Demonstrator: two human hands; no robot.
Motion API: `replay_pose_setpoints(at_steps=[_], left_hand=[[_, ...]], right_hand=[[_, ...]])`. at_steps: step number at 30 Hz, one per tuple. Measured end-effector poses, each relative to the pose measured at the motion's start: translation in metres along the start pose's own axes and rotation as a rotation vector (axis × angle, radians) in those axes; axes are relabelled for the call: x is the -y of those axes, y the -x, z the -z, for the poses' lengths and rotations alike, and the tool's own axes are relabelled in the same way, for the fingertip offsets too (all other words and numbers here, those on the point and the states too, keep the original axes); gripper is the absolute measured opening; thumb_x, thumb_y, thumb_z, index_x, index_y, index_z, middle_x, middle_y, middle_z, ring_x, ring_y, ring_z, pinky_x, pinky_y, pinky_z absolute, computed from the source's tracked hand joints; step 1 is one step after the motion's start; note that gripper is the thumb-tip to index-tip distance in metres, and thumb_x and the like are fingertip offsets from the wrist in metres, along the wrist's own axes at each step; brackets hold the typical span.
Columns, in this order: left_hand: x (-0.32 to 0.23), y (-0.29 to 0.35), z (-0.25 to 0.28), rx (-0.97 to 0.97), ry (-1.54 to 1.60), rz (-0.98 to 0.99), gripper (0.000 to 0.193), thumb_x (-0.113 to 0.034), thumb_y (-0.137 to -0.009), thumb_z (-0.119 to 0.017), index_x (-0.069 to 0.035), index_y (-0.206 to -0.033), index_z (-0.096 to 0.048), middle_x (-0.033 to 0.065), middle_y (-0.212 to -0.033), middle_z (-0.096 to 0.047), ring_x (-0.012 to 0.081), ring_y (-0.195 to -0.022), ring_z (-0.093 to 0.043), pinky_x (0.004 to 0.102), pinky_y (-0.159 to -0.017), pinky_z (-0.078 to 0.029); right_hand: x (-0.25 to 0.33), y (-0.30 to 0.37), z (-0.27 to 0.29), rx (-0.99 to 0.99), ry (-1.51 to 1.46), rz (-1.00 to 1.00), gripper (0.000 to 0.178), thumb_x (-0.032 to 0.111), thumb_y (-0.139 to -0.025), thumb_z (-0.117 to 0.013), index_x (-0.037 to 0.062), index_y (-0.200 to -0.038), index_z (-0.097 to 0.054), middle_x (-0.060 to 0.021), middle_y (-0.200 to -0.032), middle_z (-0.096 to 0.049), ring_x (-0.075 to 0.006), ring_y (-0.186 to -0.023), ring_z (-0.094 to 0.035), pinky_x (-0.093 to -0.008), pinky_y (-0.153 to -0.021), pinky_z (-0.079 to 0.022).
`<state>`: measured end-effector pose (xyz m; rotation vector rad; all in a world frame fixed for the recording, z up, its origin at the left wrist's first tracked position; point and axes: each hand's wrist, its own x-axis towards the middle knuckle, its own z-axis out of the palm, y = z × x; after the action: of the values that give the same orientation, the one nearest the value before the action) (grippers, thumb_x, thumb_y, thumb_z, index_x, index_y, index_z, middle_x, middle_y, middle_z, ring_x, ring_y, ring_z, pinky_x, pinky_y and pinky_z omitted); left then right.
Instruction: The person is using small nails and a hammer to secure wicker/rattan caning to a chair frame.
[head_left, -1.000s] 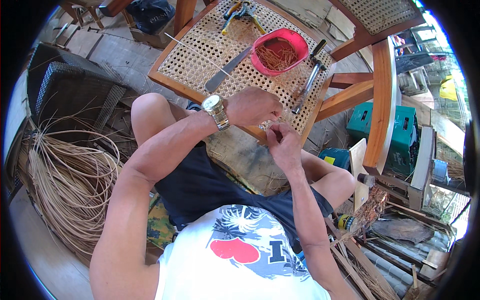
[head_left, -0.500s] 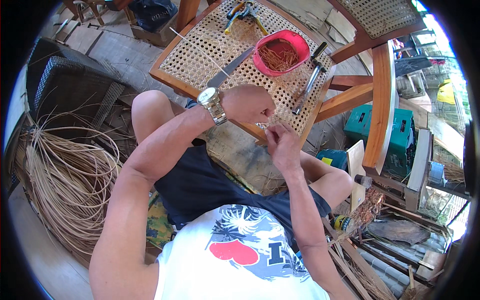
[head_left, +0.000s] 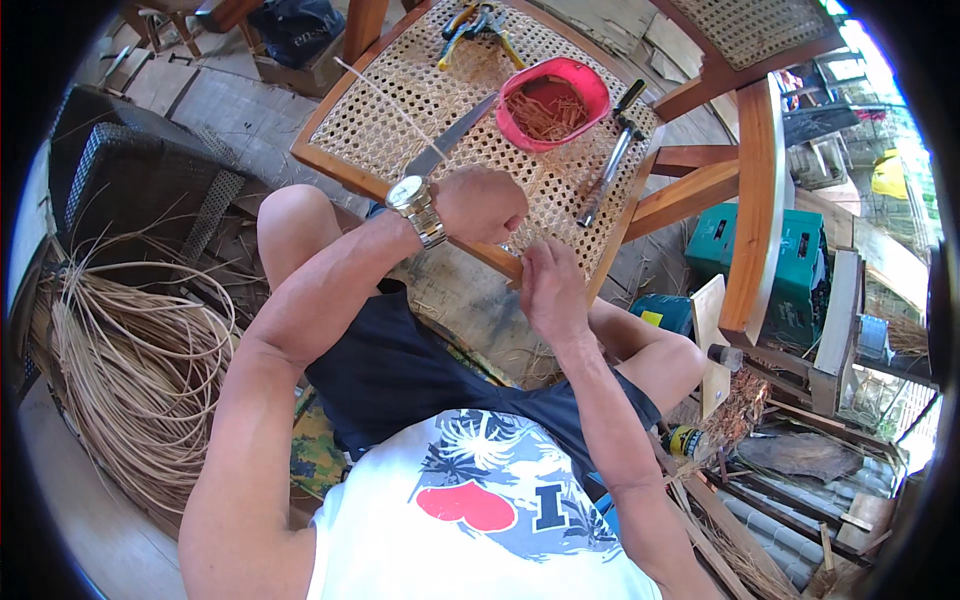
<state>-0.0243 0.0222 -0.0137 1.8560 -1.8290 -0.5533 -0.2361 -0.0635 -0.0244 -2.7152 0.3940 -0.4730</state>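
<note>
My left hand (head_left: 480, 204), with a watch on its wrist, is closed in a fist at the front edge of a woven cane chair seat (head_left: 385, 110). What it grips is hidden. My right hand (head_left: 553, 285) is just below and to its right, thumb and fingers pinched together; anything between them is too small to make out. A thin pale strip (head_left: 390, 105) slants over the seat to my left wrist. A knife (head_left: 460, 135) has its blade on the seat beyond that wrist, its handle hidden.
A pink container (head_left: 553, 105) of brown clippings sits on the seat. Beside it are pliers (head_left: 480, 35) and a metal tool with a black handle (head_left: 610, 165). A bundle of cane (head_left: 140, 380) lies at left; a green crate (head_left: 775, 265) stands at right.
My right hand has shifted slightly left, its fingers drawn closer together. My left fist has barely moved. The whole view has slid a little.
</note>
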Motion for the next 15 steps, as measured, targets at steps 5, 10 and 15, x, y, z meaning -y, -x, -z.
replay_pose_setpoints(at_steps=[5, 10, 15], left_hand=[[-0.002, 0.0, -0.002, 0.059, -0.007, 0.038, 0.015, -0.019, -0.077, -0.07, -0.011, -0.089, -0.074, 0.0114, -0.084, -0.074, 0.0331, -0.083, -0.072, 0.0469, -0.074, -0.056], [0.0, 0.008, 0.003, 0.142, 0.034, 0.061, 0.025, -0.029, -0.078, -0.08, -0.009, -0.09, -0.074, 0.0118, -0.085, -0.074, 0.033, -0.085, -0.072, 0.0475, -0.076, -0.055], [0.0, 0.001, 0.001, 0.146, 0.001, 0.057, 0.032, -0.034, -0.073, -0.087, -0.01, -0.089, -0.072, 0.0102, -0.087, -0.073, 0.0313, -0.087, -0.072, 0.0463, -0.075, -0.055]], right_hand=[[-0.007, -0.001, 0.004, 0.145, -0.006, -0.046, 0.009, 0.007, -0.094, -0.062, 0.0037, -0.102, -0.061, -0.017, -0.095, -0.061, -0.0389, -0.096, -0.059, -0.0488, -0.083, -0.049], [-0.028, -0.035, 0.03, 0.094, -0.203, -0.328, 0.024, 0.02, -0.097, -0.066, 0.0015, -0.112, -0.061, -0.0193, -0.104, -0.066, -0.041, -0.097, -0.065, -0.0502, -0.085, -0.051], [-0.094, -0.081, 0.021, -0.282, 0.096, -0.427, 0.053, 0.04, -0.094, -0.07, -0.0044, -0.118, -0.055, -0.0259, -0.112, -0.068, -0.0439, -0.099, -0.069, -0.0535, -0.088, -0.053]])
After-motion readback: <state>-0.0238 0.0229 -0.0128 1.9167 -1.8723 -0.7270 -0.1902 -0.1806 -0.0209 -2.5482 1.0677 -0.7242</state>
